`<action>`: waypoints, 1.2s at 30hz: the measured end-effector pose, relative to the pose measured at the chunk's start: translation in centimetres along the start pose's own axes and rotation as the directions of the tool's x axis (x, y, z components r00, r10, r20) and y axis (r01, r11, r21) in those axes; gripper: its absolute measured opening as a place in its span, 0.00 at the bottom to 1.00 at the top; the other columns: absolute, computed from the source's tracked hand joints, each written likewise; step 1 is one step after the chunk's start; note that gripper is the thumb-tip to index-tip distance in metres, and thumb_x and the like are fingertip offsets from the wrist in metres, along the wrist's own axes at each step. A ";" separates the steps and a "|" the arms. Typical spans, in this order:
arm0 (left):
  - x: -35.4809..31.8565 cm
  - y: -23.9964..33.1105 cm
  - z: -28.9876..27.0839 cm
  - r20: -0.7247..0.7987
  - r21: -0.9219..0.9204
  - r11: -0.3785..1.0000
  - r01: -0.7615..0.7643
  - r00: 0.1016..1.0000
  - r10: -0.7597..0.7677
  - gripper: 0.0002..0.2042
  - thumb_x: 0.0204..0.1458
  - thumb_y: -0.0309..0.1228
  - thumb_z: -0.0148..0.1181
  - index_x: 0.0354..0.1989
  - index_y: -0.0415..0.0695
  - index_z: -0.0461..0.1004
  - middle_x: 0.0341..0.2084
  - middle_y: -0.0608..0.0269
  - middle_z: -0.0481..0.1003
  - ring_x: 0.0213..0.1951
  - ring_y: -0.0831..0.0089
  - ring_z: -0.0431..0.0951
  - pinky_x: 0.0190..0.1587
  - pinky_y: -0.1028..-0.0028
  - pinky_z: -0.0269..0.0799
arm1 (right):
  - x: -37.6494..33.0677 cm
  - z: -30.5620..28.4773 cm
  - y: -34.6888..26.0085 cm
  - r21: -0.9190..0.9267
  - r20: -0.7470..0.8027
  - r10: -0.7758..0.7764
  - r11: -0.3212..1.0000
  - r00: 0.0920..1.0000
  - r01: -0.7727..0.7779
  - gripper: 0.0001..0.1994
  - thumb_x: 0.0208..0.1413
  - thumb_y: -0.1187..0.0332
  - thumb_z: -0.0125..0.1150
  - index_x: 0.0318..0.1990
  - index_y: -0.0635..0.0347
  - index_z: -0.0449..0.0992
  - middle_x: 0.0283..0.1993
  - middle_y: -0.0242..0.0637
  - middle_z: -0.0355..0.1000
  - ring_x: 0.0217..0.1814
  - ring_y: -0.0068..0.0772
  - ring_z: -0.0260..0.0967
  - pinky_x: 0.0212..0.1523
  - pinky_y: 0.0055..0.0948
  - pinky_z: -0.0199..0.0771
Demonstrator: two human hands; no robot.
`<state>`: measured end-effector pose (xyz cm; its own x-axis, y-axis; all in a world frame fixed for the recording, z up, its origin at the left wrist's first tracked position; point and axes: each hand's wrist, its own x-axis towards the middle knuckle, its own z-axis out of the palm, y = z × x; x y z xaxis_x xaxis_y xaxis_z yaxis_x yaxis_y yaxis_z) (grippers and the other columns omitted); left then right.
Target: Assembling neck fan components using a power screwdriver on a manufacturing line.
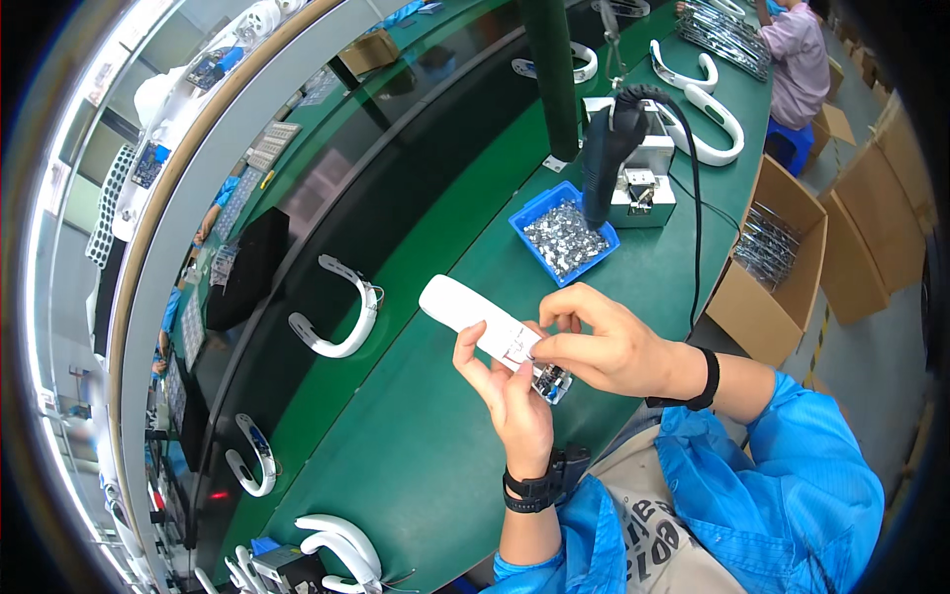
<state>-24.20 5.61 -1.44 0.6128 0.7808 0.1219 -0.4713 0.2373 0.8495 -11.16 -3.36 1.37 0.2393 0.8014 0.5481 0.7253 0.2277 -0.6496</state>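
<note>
My left hand (pixel 517 404) grips a long white plastic housing (pixel 463 304), its rounded end pointing away to the upper left. At the housing's near end a small circuit board (pixel 551 382) with blue and dark parts lies exposed. My right hand (pixel 612 345) is closed over that near end, thumb and finger pinched at the housing's surface beside the board. Whatever the pinch holds, if anything, is too small to make out. Beyond my hands sits a blue tray (pixel 519 220) full of small metal pieces.
A dark power screwdriver (pixel 600 163) hangs over the tray, beside a metal fixture (pixel 643 203). Curved white housings (pixel 341 342) ride the belt (pixel 396 233) at left; more white curved parts (pixel 341 549) lie at near left. Right stands a carton (pixel 762 317) of metal rods. A person (pixel 795 64) sits far right.
</note>
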 end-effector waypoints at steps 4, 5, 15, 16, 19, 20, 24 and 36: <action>0.3 0.2 0.5 -0.024 -0.082 0.997 -0.004 1.000 0.002 0.35 0.56 0.22 0.50 0.75 0.51 0.50 0.54 0.42 0.74 0.56 0.56 0.76 0.65 0.57 0.67 | 1.1 -0.7 0.4 -0.091 0.047 -0.190 0.977 0.981 0.194 0.10 0.50 0.77 0.68 0.41 0.65 0.81 0.49 0.43 0.73 0.51 0.45 0.74 0.48 0.38 0.79; 0.5 0.1 0.5 -0.023 -0.085 0.996 -0.001 1.000 -0.001 0.35 0.56 0.22 0.50 0.75 0.51 0.50 0.54 0.42 0.74 0.56 0.56 0.76 0.65 0.57 0.67 | 1.3 -0.8 0.6 -0.102 0.088 -0.228 0.966 0.970 0.237 0.09 0.51 0.76 0.67 0.40 0.65 0.80 0.50 0.43 0.73 0.53 0.45 0.74 0.49 0.39 0.79; 0.0 -0.1 0.4 -0.030 -0.018 1.000 -0.004 1.000 0.003 0.34 0.58 0.26 0.50 0.75 0.51 0.49 0.56 0.43 0.74 0.57 0.58 0.76 0.64 0.59 0.69 | 0.4 -1.1 -0.9 -0.337 0.208 -0.229 0.896 0.951 0.289 0.12 0.48 0.71 0.69 0.41 0.62 0.79 0.53 0.42 0.73 0.62 0.47 0.71 0.52 0.40 0.76; 0.1 0.1 0.6 -0.051 -0.030 1.000 0.006 0.999 -0.007 0.34 0.58 0.25 0.50 0.75 0.51 0.49 0.53 0.42 0.74 0.55 0.58 0.76 0.62 0.59 0.69 | 0.3 -1.1 -0.8 -0.318 0.198 -0.238 0.902 0.951 0.292 0.13 0.48 0.73 0.69 0.43 0.62 0.80 0.53 0.42 0.73 0.61 0.47 0.72 0.52 0.41 0.76; 0.0 0.3 0.1 0.012 -0.074 0.997 0.029 1.000 -0.028 0.34 0.61 0.26 0.51 0.76 0.52 0.47 0.48 0.43 0.76 0.51 0.60 0.77 0.59 0.60 0.71 | -0.2 -0.8 -0.2 -0.263 0.095 -0.271 0.921 0.958 0.287 0.16 0.46 0.76 0.69 0.46 0.62 0.81 0.52 0.41 0.73 0.59 0.47 0.73 0.52 0.41 0.76; 0.1 0.4 0.1 0.010 -0.068 0.997 0.023 1.000 -0.023 0.34 0.61 0.26 0.51 0.76 0.52 0.47 0.48 0.43 0.76 0.51 0.60 0.77 0.59 0.60 0.71 | -0.5 -0.8 0.0 -0.228 0.003 -0.286 0.933 0.958 0.279 0.18 0.45 0.78 0.69 0.47 0.62 0.82 0.51 0.41 0.73 0.57 0.48 0.74 0.51 0.42 0.77; -0.2 1.0 0.6 -0.034 0.083 0.995 -0.049 0.998 0.052 0.28 0.71 0.29 0.48 0.76 0.51 0.46 0.42 0.47 0.77 0.39 0.67 0.77 0.49 0.65 0.75 | -1.9 -0.9 0.6 -0.115 -0.129 -0.218 0.972 0.967 0.203 0.19 0.45 0.81 0.68 0.48 0.62 0.82 0.49 0.41 0.74 0.52 0.48 0.74 0.50 0.42 0.77; 14.1 2.3 -3.8 0.554 0.830 -0.136 -0.541 0.828 0.091 0.30 0.60 0.28 0.68 0.72 0.44 0.69 0.54 0.54 0.80 0.58 0.55 0.77 0.74 0.50 0.55 | -7.3 2.9 5.6 0.294 0.203 0.410 0.841 0.889 -0.454 0.08 0.62 0.76 0.62 0.47 0.62 0.81 0.42 0.39 0.77 0.43 0.37 0.78 0.43 0.34 0.77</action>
<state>-19.05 19.33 0.33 0.8158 0.3476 0.4623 0.2593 -0.9342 0.2449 -10.73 -6.34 -7.78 0.3792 0.9182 0.1146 0.3119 -0.0102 -0.9501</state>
